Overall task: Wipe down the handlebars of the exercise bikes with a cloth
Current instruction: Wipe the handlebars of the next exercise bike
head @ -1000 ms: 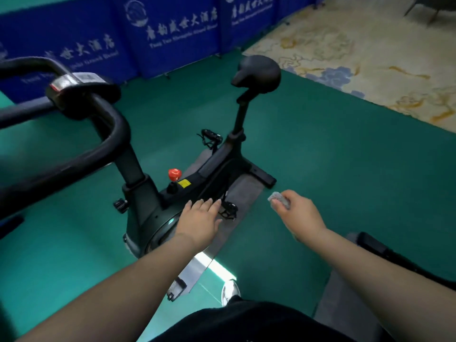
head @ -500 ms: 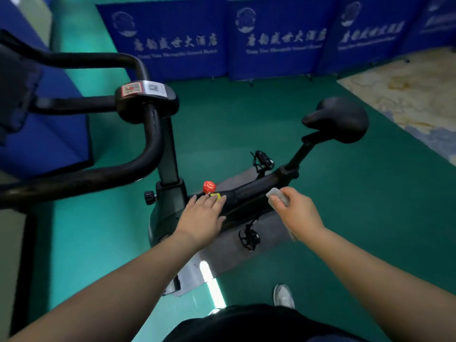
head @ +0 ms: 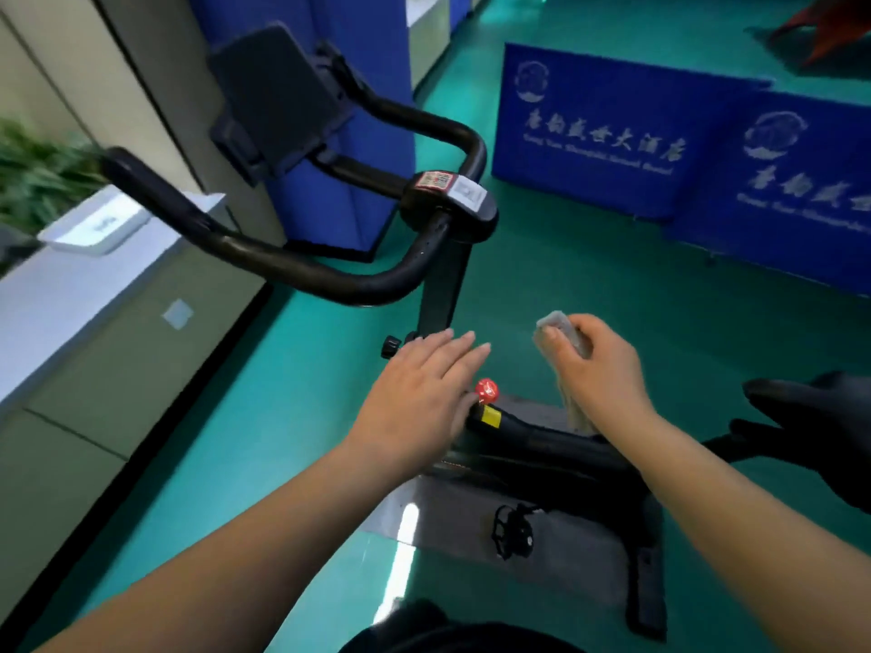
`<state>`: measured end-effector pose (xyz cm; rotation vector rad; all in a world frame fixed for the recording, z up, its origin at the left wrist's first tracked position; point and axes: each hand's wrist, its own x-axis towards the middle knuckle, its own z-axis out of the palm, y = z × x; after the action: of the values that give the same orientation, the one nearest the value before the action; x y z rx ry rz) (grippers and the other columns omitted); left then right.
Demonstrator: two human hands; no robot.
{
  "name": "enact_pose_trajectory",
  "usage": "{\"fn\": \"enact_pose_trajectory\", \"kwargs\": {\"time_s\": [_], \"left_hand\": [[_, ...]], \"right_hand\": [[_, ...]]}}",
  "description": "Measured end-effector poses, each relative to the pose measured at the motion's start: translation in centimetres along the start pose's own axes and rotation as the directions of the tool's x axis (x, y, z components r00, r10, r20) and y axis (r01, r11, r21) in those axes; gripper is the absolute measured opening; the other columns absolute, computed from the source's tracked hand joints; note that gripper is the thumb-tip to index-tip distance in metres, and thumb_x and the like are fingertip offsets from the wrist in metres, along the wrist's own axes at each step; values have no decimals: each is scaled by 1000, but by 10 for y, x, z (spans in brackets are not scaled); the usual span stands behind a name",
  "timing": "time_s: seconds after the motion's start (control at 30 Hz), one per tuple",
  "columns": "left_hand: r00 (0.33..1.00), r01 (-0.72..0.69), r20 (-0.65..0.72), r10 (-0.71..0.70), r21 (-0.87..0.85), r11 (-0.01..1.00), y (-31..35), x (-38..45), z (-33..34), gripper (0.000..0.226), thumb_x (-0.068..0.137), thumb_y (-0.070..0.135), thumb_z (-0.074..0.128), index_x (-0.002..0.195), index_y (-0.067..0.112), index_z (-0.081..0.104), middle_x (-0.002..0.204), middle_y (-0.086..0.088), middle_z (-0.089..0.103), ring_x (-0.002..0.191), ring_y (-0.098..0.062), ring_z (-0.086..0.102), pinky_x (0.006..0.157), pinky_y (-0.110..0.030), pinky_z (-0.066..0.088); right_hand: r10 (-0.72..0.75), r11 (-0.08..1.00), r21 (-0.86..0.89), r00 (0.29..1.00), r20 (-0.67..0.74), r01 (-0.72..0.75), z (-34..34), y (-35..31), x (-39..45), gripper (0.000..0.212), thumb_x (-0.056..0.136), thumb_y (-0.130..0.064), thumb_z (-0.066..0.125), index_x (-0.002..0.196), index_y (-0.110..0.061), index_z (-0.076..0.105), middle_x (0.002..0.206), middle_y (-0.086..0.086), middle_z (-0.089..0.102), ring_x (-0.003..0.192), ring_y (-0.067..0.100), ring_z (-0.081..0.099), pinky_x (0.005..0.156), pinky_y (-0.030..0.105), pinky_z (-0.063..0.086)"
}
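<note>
Grey cloth pinched in right hand; left hand fingers straight; banner writing blurred.

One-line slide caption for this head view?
Right hand grips cloth, left hand open, both below the bike's black handlebars.

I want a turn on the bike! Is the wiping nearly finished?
Not yet. The right hand holds the crumpled grey cloth, so that part's ready. The left hand is open. The cloth isn't touching the curved black handlebars, so the wiping is left.
</note>
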<state>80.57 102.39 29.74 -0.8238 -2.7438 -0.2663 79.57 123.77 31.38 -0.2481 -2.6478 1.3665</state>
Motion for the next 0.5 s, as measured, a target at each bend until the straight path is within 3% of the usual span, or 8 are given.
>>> {"fn": "enact_pose_trajectory", "kwargs": {"time_s": [0.13, 0.27, 0.37, 0.43, 0.5], "left_hand": [[980, 123, -166, -109, 79, 989, -12, -1, -50, 52, 87, 36, 49, 135, 17, 53, 138, -1, 53, 122, -26, 50, 101, -42, 40], [937, 326, -198, -289, 195, 925, -38, -3, -87, 54, 86, 43, 44, 137, 24, 49, 140, 5, 50, 123, -23, 47, 100, -36, 27], [895, 435, -212, -393, 217, 874, -68, -4, -106, 56, 88, 46, 41, 140, 26, 44, 145, 6, 44, 129, -22, 41, 103, -38, 27], [869, 481, -244, -431, 207, 852, -88, -2, -119, 56, 88, 46, 42, 141, 27, 44, 146, 7, 43, 131, -21, 38, 104, -39, 27], [845, 512, -291, -450, 196, 836, -109, -2, -131, 55, 88, 44, 45, 141, 27, 44, 146, 7, 43, 132, -20, 36, 106, -39, 26]], "right_hand": [[-163, 982, 110, 986, 45, 157, 12, -54, 16, 5, 90, -42, 57, 88, -38, 58, 81, -16, 61, 73, 0, 56, 60, 22, 41], [-294, 943, 197, 950, 109, 269, 29, -103, 29, 8, 90, -40, 59, 83, -44, 56, 78, -16, 61, 69, 1, 59, 61, 24, 47], [-361, 918, 243, 914, 187, 313, 45, -133, 40, 6, 89, -42, 59, 85, -47, 57, 79, -15, 63, 69, 3, 63, 62, 25, 55], [-389, 903, 282, 895, 218, 324, 57, -151, 50, 3, 89, -41, 59, 91, -43, 61, 80, -12, 65, 69, 8, 65, 63, 32, 58], [-434, 884, 292, 872, 225, 365, 70, -169, 61, 9, 90, -40, 59, 97, -35, 63, 82, -13, 65, 72, 4, 63, 64, 24, 54]]}}
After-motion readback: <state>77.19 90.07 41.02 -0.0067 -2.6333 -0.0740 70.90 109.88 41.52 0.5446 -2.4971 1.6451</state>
